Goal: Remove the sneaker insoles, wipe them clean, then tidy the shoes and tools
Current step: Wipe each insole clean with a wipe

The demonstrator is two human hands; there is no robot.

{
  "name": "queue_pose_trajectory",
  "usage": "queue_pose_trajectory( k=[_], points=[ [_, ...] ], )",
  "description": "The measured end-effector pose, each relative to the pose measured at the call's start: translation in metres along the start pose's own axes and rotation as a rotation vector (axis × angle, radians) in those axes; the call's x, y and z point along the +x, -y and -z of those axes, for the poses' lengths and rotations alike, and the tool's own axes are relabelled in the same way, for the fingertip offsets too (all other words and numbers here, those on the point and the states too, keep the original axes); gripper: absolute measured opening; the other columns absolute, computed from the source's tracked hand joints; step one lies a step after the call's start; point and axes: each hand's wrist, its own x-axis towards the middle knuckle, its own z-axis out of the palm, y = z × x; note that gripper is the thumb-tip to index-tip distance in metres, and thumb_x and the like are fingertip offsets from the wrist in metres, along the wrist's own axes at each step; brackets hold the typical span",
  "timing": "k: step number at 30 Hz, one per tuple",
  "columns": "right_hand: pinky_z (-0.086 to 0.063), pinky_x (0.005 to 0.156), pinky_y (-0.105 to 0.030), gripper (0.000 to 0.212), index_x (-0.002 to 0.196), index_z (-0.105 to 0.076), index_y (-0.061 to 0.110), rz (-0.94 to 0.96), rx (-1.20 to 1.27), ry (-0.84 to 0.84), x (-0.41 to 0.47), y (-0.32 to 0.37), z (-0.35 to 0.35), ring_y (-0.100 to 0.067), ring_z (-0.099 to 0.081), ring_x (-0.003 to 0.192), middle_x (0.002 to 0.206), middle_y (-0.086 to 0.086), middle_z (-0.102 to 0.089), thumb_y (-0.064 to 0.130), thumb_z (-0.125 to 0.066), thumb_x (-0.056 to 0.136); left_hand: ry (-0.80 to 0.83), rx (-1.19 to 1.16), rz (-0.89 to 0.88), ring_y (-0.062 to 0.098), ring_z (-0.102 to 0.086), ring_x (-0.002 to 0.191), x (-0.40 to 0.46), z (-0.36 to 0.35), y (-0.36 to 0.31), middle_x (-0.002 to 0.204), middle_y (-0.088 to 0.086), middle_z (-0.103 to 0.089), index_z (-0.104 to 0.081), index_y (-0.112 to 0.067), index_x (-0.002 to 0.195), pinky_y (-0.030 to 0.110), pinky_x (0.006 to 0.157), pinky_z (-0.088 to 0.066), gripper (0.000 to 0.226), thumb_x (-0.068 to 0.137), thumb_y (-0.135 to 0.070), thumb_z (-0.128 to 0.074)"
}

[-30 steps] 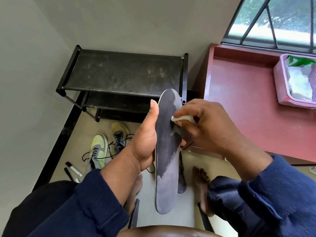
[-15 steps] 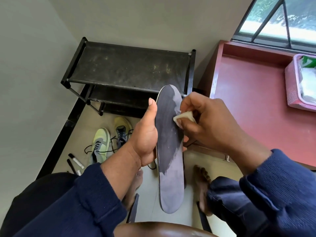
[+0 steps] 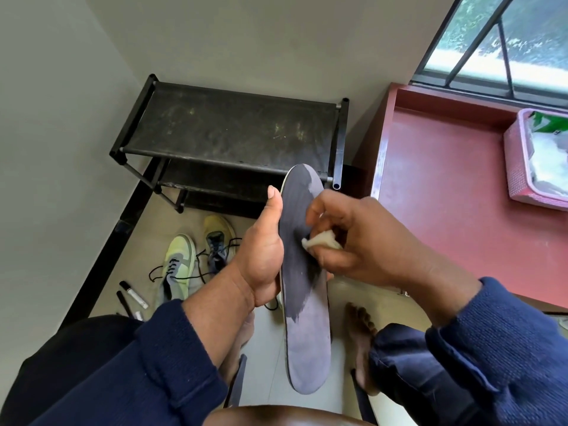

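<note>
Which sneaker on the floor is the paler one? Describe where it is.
Start at the black shoe rack against the wall. On the floor in front of it lie two sneakers; the pale green sneaker is the one nearer the markers, left of the yellower sneaker.

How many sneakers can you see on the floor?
2. One pale green sneaker lies left, in front of the black rack; the other sneaker lies beside it, to its right, partly hidden by the left hand. More could be hidden.

The person wears a navy ribbed-knit sweater [image 3: 159, 358] with 2 pushed-up sleeves, dark trousers [image 3: 399, 358] and bare feet [image 3: 361, 327].
</note>
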Motion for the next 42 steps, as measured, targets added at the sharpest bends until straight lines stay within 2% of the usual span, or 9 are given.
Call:
queue_pose_trajectory(
  k=[3, 7, 12, 18, 23, 28, 34, 39, 42],
  points=[
    [-0.052, 0.058, -0.018, 0.037, 0.102, -0.056, 0.025, 0.013, -0.024, -0.035, 0.0, 0.001, 0.0, -0.002, -0.068, 0.064, 0.083, 0.015, -0.073, 0.012, -0.083, 0.08, -0.006, 0.009, 0.001, 0.033, -0.062, 0.129, 0.001, 0.002, -0.001, 0.135, 0.018, -0.067, -0.068, -0.018, 0.134, 0.05, 0.11, -0.046, 0.082, 0.099, -0.076, -0.023],
    [-0.06, 0.061, -0.037, 0.035, 0.098, -0.053, 0.026, -0.079, 0.02, -0.159, 0.003, -0.005, 0.004, -0.006, -0.071, 0.059, 0.078, 0.012, -0.073, 0.011, -0.081, 0.083, 0.026, 0.048, 0.009, 0.033, -0.063, 0.125, -0.001, 0.0, -0.004, 0.135, 0.018, -0.066, -0.062, -0.016, 0.14, 0.049, 0.106, -0.05, 0.084, 0.101, -0.074, -0.015],
    [-0.058, 0.065, -0.028, 0.037, 0.099, -0.057, 0.027, -0.003, 0.049, 0.141, -0.001, -0.002, 0.01, -0.007, -0.073, 0.072, 0.085, 0.017, -0.075, 0.011, -0.083, 0.079, -0.008, 0.052, 0.04, 0.035, -0.06, 0.13, 0.0, 0.003, -0.004, 0.137, 0.019, -0.065, -0.062, -0.016, 0.14, 0.051, 0.111, -0.045, 0.085, 0.095, -0.079, -0.027],
    [-0.048, 0.056, -0.023, 0.034, 0.091, -0.057, 0.029, -0.087, -0.086, -0.175, 0.001, -0.019, 0.024, -0.007, -0.064, 0.065, 0.078, 0.015, -0.068, 0.018, -0.086, 0.078, 0.163, 0.074, 0.106, 0.046, -0.062, 0.102, -0.001, 0.001, -0.007, 0.128, 0.029, -0.063, -0.058, -0.017, 0.144, 0.06, 0.091, -0.05, 0.091, 0.092, -0.083, -0.026],
    [-0.059, 0.067, -0.033, 0.033, 0.096, -0.057, 0.022, -0.064, 0.064, 0.141, -0.003, -0.011, 0.025, -0.008, -0.074, 0.071, 0.08, 0.014, -0.076, 0.006, -0.081, 0.08, 0.168, 0.04, 0.092, 0.048, -0.057, 0.117, -0.003, 0.001, -0.007, 0.132, 0.025, -0.065, -0.064, -0.015, 0.137, 0.067, 0.105, -0.041, 0.083, 0.095, -0.076, -0.027],
    [-0.044, 0.053, -0.025, 0.035, 0.082, -0.055, 0.026, -0.1, -0.047, -0.187, 0.002, -0.024, 0.028, -0.008, -0.057, 0.059, 0.07, 0.009, -0.065, 0.013, -0.087, 0.075, 0.256, 0.044, 0.173, 0.044, -0.066, 0.089, -0.007, -0.002, -0.011, 0.116, 0.027, -0.067, -0.062, -0.017, 0.14, 0.05, 0.076, -0.057, 0.086, 0.092, -0.079, -0.026],
    [-0.059, 0.065, -0.034, 0.03, 0.086, -0.057, 0.018, -0.063, 0.096, 0.202, -0.005, -0.008, 0.03, -0.008, -0.073, 0.071, 0.078, 0.008, -0.075, 0.005, -0.084, 0.078, 0.237, 0.012, 0.145, 0.041, -0.063, 0.111, -0.007, 0.001, -0.008, 0.135, 0.026, -0.062, -0.058, -0.011, 0.143, 0.052, 0.094, -0.052, 0.083, 0.1, -0.073, -0.023],
    [-0.045, 0.05, -0.029, 0.033, 0.078, -0.053, 0.023, -0.135, 0.004, -0.245, 0.002, -0.027, 0.028, -0.009, -0.056, 0.057, 0.07, 0.008, -0.065, 0.017, -0.086, 0.076, 0.304, 0.064, 0.199, 0.045, -0.066, 0.09, -0.009, -0.001, -0.01, 0.116, 0.032, -0.065, -0.061, -0.015, 0.14, 0.051, 0.078, -0.057, 0.084, 0.094, -0.077, -0.029],
    [-0.046, 0.051, -0.031, 0.033, 0.082, -0.05, 0.026, -0.149, 0.018, -0.298, 0.002, -0.03, 0.028, -0.015, -0.06, 0.058, 0.071, 0.004, -0.068, 0.015, -0.081, 0.076, 0.32, 0.064, 0.213, 0.045, -0.065, 0.089, -0.011, -0.002, -0.01, 0.12, 0.033, -0.064, -0.062, -0.013, 0.139, 0.051, 0.079, -0.058, 0.085, 0.091, -0.076, -0.034]
  ],
)
